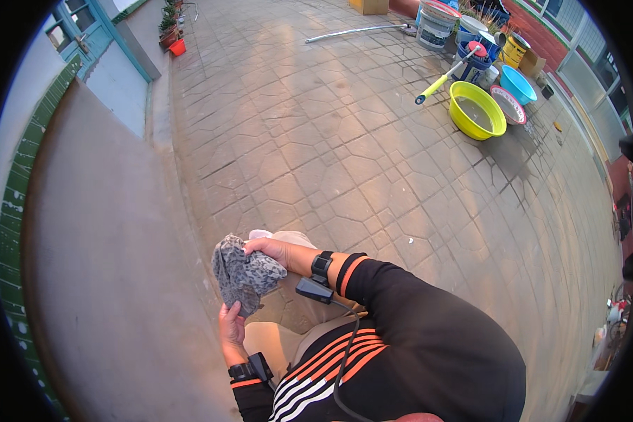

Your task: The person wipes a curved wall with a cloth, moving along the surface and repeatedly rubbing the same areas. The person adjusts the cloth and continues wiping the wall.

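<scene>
A crumpled grey cloth with a dark mottled pattern (245,274) hangs between my two hands, close to the wall on the left. My right hand (269,249) grips its upper right part, with the fingers partly hidden by the folds. Lower down, my left hand (232,323) pinches the bottom edge of the cloth, thumb on top. Both wrists wear black straps with small devices, and a dark cable runs from near the right wrist over my black jacket. My legs in beige trousers are bent beneath the cloth.
A plain wall (111,237) with green tile edging runs along the left. On the paved ground at upper right stand a yellow-green basin (477,111) holding murky liquid, a blue basin (518,84), several buckets and a mop-like tool (438,87). An orange pot (178,47) stands near the door.
</scene>
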Motion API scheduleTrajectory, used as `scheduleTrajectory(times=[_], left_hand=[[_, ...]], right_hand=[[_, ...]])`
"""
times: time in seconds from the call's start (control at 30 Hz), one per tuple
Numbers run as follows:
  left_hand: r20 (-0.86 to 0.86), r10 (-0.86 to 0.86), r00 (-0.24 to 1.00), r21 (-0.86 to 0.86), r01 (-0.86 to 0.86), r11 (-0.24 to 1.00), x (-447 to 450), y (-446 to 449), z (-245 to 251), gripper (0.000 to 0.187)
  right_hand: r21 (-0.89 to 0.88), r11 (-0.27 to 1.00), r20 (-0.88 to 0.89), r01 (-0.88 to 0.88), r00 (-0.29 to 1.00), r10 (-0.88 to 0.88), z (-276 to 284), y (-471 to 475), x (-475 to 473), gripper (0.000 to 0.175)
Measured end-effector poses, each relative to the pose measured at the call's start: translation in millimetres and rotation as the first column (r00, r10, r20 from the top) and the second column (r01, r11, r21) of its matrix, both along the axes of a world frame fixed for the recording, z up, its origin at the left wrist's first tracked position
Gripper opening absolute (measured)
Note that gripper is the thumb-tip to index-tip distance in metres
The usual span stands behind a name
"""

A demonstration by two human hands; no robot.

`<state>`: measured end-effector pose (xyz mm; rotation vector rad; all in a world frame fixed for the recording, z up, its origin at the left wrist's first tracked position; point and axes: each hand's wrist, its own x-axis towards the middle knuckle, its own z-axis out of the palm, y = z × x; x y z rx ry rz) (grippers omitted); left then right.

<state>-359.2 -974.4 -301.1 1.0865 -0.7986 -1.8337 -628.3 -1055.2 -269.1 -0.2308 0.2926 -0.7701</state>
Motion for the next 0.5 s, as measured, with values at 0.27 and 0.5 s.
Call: scheduleTrajectory(times=[0.27,0.5], left_hand=[[-0.042,0.223,0.974,-0.099,-0.226,0.969,11,27,-33,0.033],[-0.237,0.346,0.908,-0.106,-0.378,0.920,13,48,-32,0.042]], right_hand=[[-0.047,0.992,0.050,-0.118,0.991,0.121,-6,-6,4,0.040],[-0.043,0.990,-0.035,-0.133,0.991,0.131,-21,-9,15,0.038]])
